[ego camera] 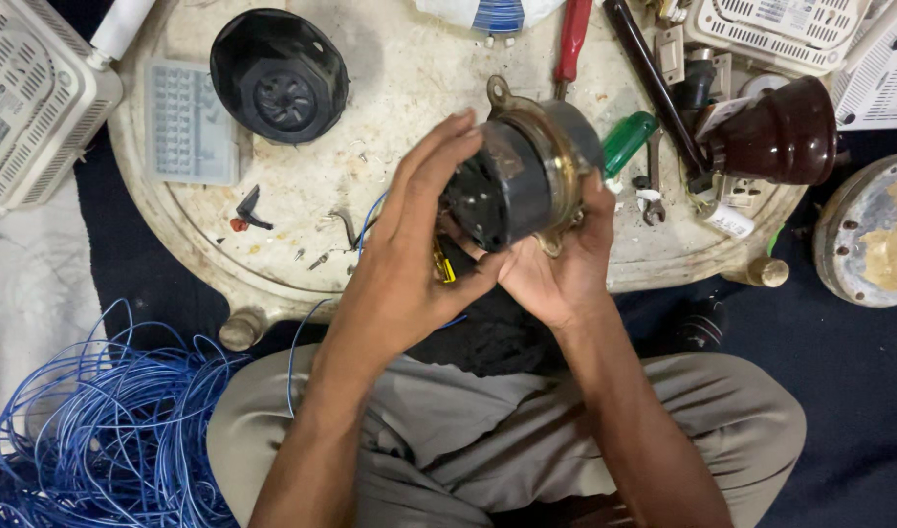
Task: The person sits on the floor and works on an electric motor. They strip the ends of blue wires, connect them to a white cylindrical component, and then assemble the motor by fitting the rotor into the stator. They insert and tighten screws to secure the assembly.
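Left hand (409, 254), right hand (556, 264) cradling motor (522, 176), axis tilted

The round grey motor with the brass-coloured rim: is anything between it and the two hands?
Nothing visible: the left hand and the right hand both grip the round grey motor with the brass-coloured rim directly.

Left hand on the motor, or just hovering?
Touching. The head view shows the left hand with its fingers pressed over the dark end of the motor, with no gap; the right hand cups it from below.
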